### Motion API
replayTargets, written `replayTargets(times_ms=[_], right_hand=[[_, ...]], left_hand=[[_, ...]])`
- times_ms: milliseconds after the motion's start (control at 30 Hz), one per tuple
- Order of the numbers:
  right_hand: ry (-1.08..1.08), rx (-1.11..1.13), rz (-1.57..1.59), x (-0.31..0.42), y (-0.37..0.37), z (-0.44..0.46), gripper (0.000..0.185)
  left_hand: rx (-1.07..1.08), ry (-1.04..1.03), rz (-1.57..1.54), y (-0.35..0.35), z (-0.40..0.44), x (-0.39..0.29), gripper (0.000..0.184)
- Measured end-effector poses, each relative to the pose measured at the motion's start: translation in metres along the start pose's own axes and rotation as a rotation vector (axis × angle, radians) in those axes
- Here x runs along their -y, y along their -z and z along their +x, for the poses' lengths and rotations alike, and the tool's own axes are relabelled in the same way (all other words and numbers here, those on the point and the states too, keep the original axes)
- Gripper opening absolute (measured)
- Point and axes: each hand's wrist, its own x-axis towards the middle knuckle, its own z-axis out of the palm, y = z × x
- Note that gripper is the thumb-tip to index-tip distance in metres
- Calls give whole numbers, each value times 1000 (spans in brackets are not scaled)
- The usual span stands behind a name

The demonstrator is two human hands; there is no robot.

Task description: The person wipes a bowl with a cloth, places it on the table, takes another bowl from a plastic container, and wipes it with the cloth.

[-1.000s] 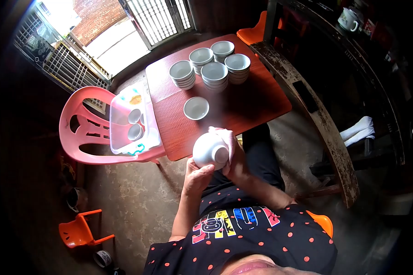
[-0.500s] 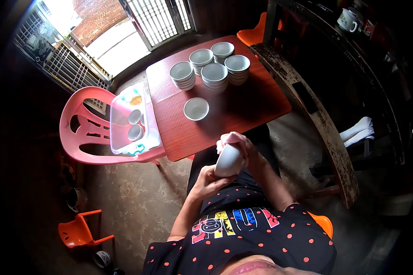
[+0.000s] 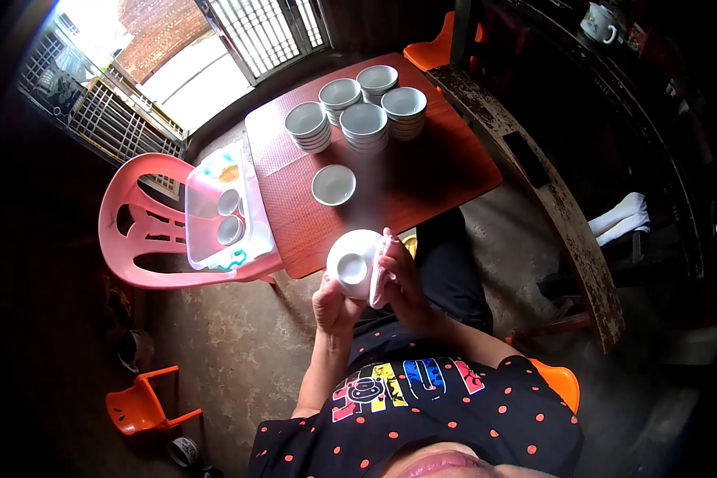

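Note:
A white bowl [image 3: 350, 263] is held up in front of my body, its foot ring turned toward me. My left hand [image 3: 336, 307] grips the bowl's lower left edge. Against its right side my right hand [image 3: 406, 283] presses a pale pink cloth [image 3: 379, 279], fingers closed round the cloth. Just beyond, a single bowl [image 3: 334, 185] stands upright on the red-brown table [image 3: 295, 231]. Farther back are several stacks of the same bowls [image 3: 364, 121].
Left of the table, a pink plastic chair [image 3: 115, 215] carries a clear plastic tub [image 3: 197, 251] with a few bowls in it. A worn wooden bench [image 3: 566, 211] runs along the right. A small orange chair [image 3: 131, 406] is on the floor at lower left.
The bowl has moved left and turned so its underside faces me. Both hands moved with it, and the cloth now lies along the bowl's right side.

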Motion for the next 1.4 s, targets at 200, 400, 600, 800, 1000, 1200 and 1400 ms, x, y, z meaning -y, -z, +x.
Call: replayTargets(times_ms=[200,400,600,800,1000,1200,1400], right_hand=[[152,625,81,12,29,92,24],[-656,464,968,-18,23,72,38],[-620,378,826,-37,21,51,37],[-787,570,640,-9,16,77,34],[-647,-150,752,11,-11,34,41],[-311,894,185,9,23,102,28],[-536,152,655,-44,-9,17,49]], left_hand=[[254,87,538,-10,-6,-8,60],[256,119,759,-11,-11,-8,25],[258,131,976,-9,-1,-2,28],[216,137,352,10,-1,-7,49],[137,-12,383,0,5,-4,44],[126,-57,730,-24,-11,1,35],[185,-86,476,1,2,1,46]])
